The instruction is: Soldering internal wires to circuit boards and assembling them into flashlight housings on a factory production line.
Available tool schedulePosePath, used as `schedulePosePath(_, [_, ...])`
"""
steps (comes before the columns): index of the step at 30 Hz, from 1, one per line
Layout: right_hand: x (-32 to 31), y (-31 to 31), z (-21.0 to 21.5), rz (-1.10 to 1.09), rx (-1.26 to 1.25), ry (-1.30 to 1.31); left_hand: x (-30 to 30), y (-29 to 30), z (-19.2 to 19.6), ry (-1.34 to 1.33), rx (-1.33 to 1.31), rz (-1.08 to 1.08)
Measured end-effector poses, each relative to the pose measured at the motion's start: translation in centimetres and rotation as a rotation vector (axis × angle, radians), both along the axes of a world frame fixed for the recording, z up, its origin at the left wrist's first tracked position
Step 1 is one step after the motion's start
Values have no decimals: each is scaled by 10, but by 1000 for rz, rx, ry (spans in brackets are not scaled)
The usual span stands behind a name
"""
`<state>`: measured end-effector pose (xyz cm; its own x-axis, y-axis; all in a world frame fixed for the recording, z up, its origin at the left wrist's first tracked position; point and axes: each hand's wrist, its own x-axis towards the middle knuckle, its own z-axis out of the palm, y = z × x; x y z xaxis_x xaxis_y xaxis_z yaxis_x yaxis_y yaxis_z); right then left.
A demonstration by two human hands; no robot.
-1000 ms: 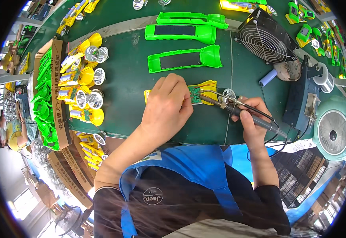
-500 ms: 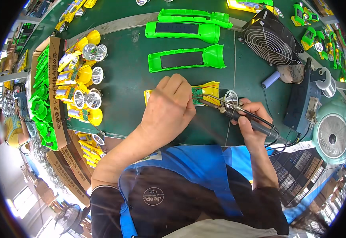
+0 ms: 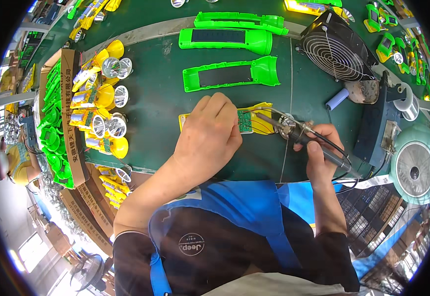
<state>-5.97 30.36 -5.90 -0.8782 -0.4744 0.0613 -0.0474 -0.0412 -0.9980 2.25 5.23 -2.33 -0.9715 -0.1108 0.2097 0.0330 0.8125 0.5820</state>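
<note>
My right hand (image 3: 323,148) grips a soldering iron (image 3: 293,133) with a thin metal feed tube alongside. Its tip points left, over the right end of a small green circuit board (image 3: 245,122); I cannot tell whether it touches. That board sits on a yellow plastic torch part (image 3: 264,118) lying on the bench. Over the part's left half is my left hand (image 3: 210,130), fingers pinched beside the board; whatever they hold is hidden. Thin wires run near the board. A shiny reflector cup (image 3: 287,123) lies behind the iron.
Green torch shells (image 3: 232,74) lie beyond my hands. Yellow torch assemblies with reflectors (image 3: 101,103) line the left, beside a carton (image 3: 72,118) of green parts. To the right are a black fan (image 3: 335,47), a purple cylindrical cell (image 3: 337,99), a solder spool (image 3: 406,101) and a pale green fan (image 3: 414,167).
The iron's tip has shifted slightly up and right across the board, and my right hand has moved a little rightward. More of the board shows. My left hand stays almost in place.
</note>
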Motion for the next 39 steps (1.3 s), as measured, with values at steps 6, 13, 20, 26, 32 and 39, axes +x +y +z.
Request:
schedulePosePath(6, [-13, -8, 15, 27, -54, 114, -2, -1, 4, -24, 19, -12])
schedulePosePath(13, [-33, -31, 26, 47, 39, 238, -1, -6, 5, -76, -37, -79])
schedulePosePath(20, [-44, -54, 33, 73, 105, 153, 0, -11, 15, -74, -34, -110])
schedulePosePath(26, [-46, -52, 39, 104, -57, 207, 4, -35, 40, -196, 175, -205])
schedulePosePath(32, [-70, -101, 5, 249, -99, 336, -19, 2, 2, 39, -308, -522])
schedulePosePath(39, [-61, -92, -7, 231, -23, 547, -5, -24, 18, 205, 258, -233])
